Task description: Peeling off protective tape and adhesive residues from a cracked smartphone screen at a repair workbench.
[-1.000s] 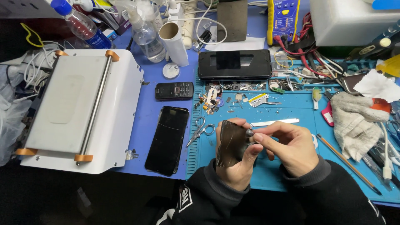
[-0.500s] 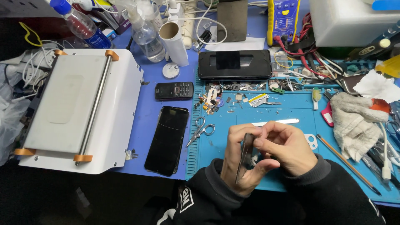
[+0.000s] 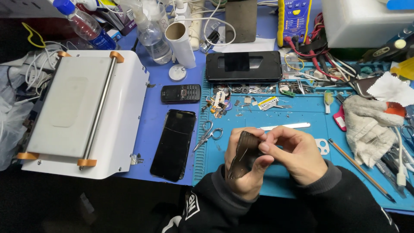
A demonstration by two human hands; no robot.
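Left hand (image 3: 241, 168) grips the dark phone panel (image 3: 242, 154), now turned broader-face toward camera than before; right hand (image 3: 293, 153) pinches its top edge.

Bright even overhead light on the bench, dark foreground below, slight wide-angle bending at edges, sharp focus

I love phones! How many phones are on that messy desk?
3, maybe more hidden in the clutter: a small keypad phone on the purple mat, a cracked black smartphone below it, and a large black phone at the blue mat's top edge.
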